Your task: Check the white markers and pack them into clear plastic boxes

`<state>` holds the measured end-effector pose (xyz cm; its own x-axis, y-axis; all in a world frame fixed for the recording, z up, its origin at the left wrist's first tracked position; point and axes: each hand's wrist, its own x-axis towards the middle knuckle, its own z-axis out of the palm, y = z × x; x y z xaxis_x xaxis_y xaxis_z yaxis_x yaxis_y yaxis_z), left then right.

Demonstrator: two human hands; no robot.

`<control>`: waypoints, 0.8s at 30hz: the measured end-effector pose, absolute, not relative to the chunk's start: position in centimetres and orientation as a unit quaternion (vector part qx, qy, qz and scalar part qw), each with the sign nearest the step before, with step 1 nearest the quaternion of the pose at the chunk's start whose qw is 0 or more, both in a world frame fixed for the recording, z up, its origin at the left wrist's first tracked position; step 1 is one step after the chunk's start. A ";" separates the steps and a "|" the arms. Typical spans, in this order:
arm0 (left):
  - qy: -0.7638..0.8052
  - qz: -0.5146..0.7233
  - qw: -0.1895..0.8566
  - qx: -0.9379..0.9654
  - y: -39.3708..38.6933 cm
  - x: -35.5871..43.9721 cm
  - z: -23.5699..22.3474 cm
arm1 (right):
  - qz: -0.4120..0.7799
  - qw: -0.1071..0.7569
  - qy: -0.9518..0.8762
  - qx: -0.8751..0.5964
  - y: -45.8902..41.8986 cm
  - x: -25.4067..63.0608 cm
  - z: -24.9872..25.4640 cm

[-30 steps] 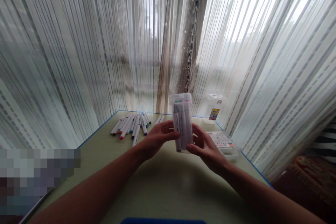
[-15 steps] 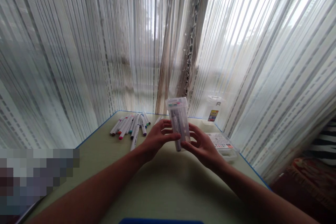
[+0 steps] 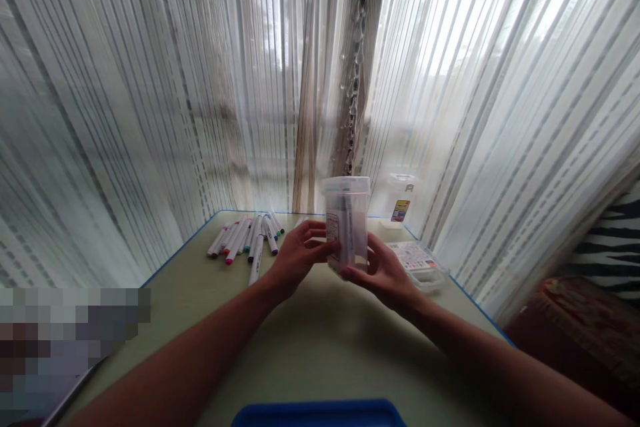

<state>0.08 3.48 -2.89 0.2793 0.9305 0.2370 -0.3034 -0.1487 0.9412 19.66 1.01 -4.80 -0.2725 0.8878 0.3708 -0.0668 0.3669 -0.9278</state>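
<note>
A clear plastic marker case (image 3: 354, 220) with a lid is held upright above the table between my two hands. Inside it a few markers show dimly through the wall, and a printed label with red text sits on its left face. My left hand (image 3: 307, 247) grips the case's left side, thumb across the front. On the lower right side my right hand (image 3: 383, 270) is closed round it, thumb near the bottom edge. Left of my left hand lies a loose pile of white markers (image 3: 243, 240) with coloured caps.
Behind my right hand a clear container (image 3: 401, 203) with a yellow label stands near the table's far edge. A flat clear case (image 3: 417, 263) with a printed sheet lies nearer. A blue object (image 3: 320, 413) is at the front edge. String curtains (image 3: 250, 113) hang beyond the table.
The case has been turned in my hands, so its labelled side now shows, and it stands straighter. Both hands keep their hold. The view has shifted slightly.
</note>
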 end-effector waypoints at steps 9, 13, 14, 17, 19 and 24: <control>0.255 0.506 0.638 0.521 4.0 -0.1 -2.9 | 0.501 0.563 -0.600 -0.268 0.6 19.8 -4.4; 0.225 0.493 0.659 0.522 4.0 -0.1 -2.9 | 0.524 0.566 -0.581 -0.260 0.8 19.9 -4.6; 0.210 0.488 0.664 0.527 4.0 -0.1 -2.8 | 0.530 0.566 -0.577 -0.257 0.8 19.9 -4.6; 0.165 0.468 0.665 0.558 3.8 -0.1 -2.5 | 0.546 0.556 -0.573 -0.254 0.5 19.8 -4.3; 0.154 0.460 0.657 0.577 3.7 -0.2 -2.3 | 0.544 0.548 -0.581 -0.258 0.4 19.8 -4.0; 0.181 0.456 0.649 0.581 3.6 -0.3 -2.1 | 0.518 0.531 -0.609 -0.280 0.5 19.9 -3.8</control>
